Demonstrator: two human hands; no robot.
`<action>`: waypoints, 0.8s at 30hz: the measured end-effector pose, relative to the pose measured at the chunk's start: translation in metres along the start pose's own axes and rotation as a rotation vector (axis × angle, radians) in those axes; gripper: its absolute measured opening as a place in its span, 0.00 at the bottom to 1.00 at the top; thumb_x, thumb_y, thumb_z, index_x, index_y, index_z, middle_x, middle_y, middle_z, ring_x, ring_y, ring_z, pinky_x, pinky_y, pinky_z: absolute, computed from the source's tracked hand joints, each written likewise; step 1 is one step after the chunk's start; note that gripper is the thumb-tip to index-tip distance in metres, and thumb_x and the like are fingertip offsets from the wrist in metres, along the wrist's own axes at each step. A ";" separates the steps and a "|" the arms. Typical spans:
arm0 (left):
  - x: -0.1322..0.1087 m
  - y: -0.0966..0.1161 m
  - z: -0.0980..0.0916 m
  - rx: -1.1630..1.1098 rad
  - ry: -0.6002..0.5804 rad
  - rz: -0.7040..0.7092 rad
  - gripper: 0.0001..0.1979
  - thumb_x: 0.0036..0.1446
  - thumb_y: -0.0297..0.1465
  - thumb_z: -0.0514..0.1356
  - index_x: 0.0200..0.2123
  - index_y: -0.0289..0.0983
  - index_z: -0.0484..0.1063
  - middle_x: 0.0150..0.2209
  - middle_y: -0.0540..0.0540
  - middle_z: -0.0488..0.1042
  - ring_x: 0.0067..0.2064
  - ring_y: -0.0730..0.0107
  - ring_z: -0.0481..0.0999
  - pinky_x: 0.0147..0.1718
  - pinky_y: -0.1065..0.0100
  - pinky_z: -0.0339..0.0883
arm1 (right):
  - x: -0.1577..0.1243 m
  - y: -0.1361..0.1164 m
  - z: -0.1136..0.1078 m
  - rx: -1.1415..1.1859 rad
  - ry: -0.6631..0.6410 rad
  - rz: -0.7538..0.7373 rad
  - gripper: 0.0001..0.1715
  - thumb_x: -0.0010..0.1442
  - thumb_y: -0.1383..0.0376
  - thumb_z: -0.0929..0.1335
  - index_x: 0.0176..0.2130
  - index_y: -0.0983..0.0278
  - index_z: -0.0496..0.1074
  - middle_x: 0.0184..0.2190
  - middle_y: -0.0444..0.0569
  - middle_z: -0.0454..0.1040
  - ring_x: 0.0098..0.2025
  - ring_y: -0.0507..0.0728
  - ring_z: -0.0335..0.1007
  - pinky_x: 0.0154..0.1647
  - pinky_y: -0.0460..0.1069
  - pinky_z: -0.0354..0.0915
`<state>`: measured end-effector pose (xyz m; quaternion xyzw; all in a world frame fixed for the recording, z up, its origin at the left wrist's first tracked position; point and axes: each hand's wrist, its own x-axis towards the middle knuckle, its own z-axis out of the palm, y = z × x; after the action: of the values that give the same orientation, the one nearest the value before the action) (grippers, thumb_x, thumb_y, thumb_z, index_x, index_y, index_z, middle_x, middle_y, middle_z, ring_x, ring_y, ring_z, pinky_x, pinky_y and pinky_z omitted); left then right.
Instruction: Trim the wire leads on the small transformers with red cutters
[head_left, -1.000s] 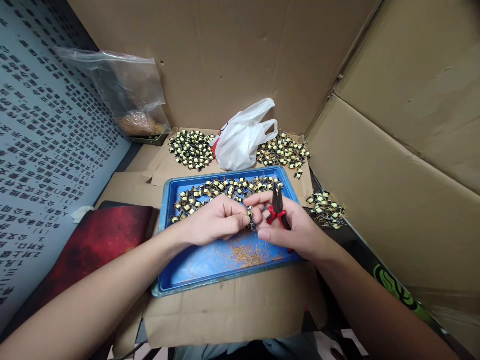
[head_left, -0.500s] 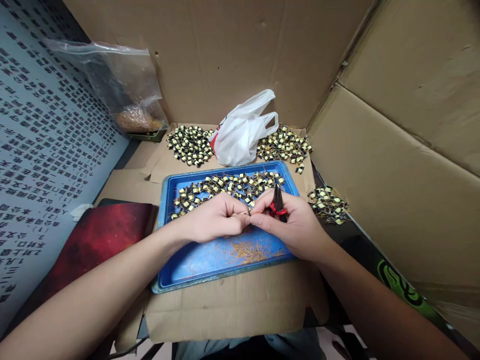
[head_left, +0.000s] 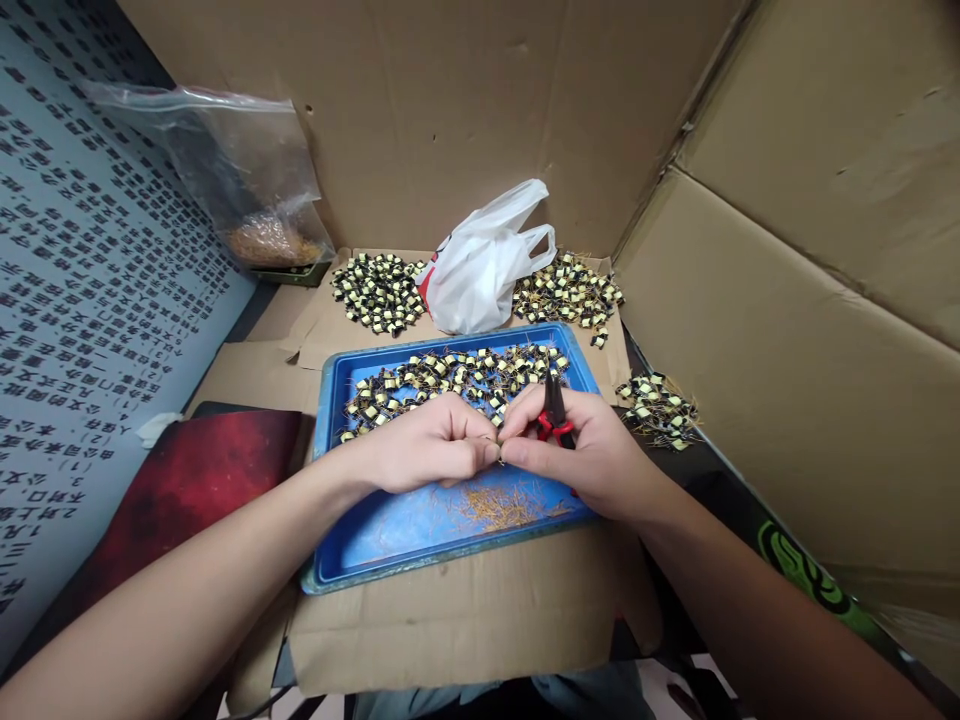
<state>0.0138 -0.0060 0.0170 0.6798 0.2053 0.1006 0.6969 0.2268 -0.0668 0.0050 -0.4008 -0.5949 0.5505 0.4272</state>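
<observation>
My left hand and my right hand meet fingertip to fingertip over the blue tray. Both pinch one small yellow-and-black wound component, mostly hidden by the fingers. The right hand also grips red-handled pliers, jaws pointing away from me. A row of the same components lies across the far half of the tray. Cut copper wire ends litter the tray just under the hands.
Cardboard walls enclose the space at the back and right. Piles of components lie at the back left, back right and right of the tray. A white plastic bag and a clear bag stand behind. A red mat lies at the left.
The right hand has moved in to the left hand, so its thumb and forefinger now pinch the component too. The view shifted slightly.
</observation>
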 end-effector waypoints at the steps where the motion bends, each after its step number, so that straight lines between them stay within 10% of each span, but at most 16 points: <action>1: 0.000 0.000 0.000 -0.002 -0.001 -0.003 0.17 0.56 0.29 0.59 0.17 0.38 0.59 0.16 0.57 0.54 0.20 0.78 0.47 0.20 0.69 0.42 | 0.000 0.000 0.000 -0.003 0.006 0.006 0.09 0.60 0.59 0.78 0.37 0.62 0.80 0.27 0.41 0.69 0.28 0.51 0.60 0.27 0.48 0.59; 18: -0.003 -0.003 0.004 -0.176 0.071 0.015 0.21 0.68 0.46 0.60 0.31 0.35 0.72 0.21 0.55 0.59 0.21 0.77 0.51 0.19 0.70 0.43 | 0.005 0.006 0.002 0.118 0.073 -0.134 0.13 0.62 0.54 0.78 0.34 0.60 0.80 0.31 0.45 0.79 0.33 0.54 0.74 0.37 0.50 0.71; 24: -0.002 -0.007 0.004 -0.060 0.104 0.078 0.24 0.68 0.43 0.59 0.22 0.38 0.61 0.19 0.55 0.57 0.22 0.77 0.52 0.22 0.70 0.46 | 0.004 0.009 0.000 0.029 0.079 -0.101 0.13 0.62 0.56 0.78 0.33 0.62 0.78 0.30 0.44 0.76 0.32 0.53 0.70 0.35 0.49 0.68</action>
<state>0.0129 -0.0109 0.0105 0.6598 0.2115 0.1690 0.7010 0.2251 -0.0625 -0.0033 -0.3851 -0.5891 0.5205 0.4833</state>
